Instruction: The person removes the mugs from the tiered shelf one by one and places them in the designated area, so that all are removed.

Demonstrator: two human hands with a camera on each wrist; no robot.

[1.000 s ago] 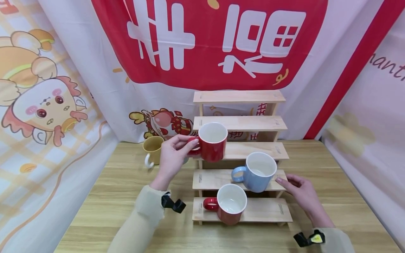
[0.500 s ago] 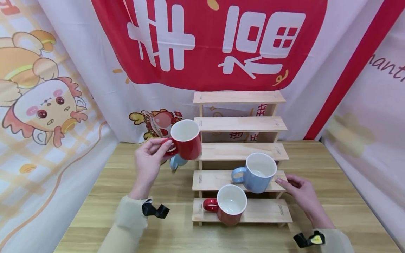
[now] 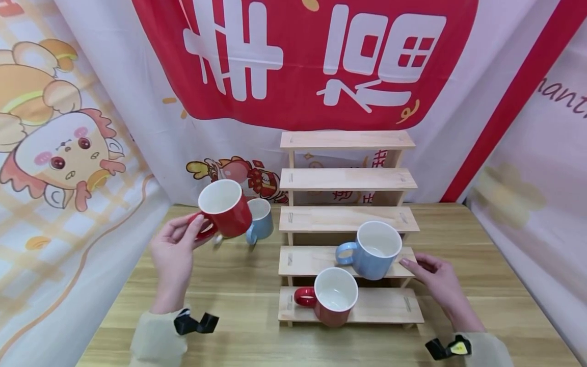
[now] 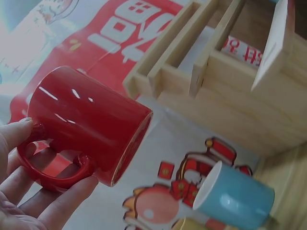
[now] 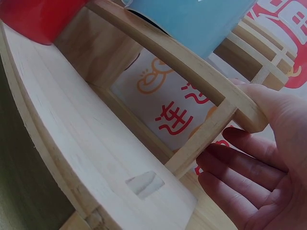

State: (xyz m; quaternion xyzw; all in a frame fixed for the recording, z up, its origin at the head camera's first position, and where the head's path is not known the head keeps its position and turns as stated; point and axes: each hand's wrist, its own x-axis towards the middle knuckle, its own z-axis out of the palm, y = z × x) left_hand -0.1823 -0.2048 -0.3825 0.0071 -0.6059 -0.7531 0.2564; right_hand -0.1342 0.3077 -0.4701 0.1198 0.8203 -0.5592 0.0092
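Observation:
My left hand (image 3: 174, 250) holds a red mug (image 3: 233, 216) by its handle, up in the air left of the wooden stepped shelf (image 3: 348, 219). The left wrist view shows fingers hooked through the handle and the thumb on top, the mug tilted. At the shelf's right end, my right hand (image 3: 435, 283) grips the second step from the bottom, thumb over the board's end and fingers below it. Upright on that step stands a light blue mug (image 3: 377, 255), handle to the left. Another red mug (image 3: 332, 308) sits on the lowest step.
A second light blue mug (image 3: 261, 220) stands on the wood-grain table (image 3: 238, 306) behind the held mug. A yellow mug (image 4: 186, 224) is mostly hidden beside it. The upper three steps hold nothing. Printed cloth (image 3: 151, 153) hangs around the table.
My left hand has carried the red mug leftward, from in front of the shelf's middle steps to beside the shelf. The right hand stays where it was.

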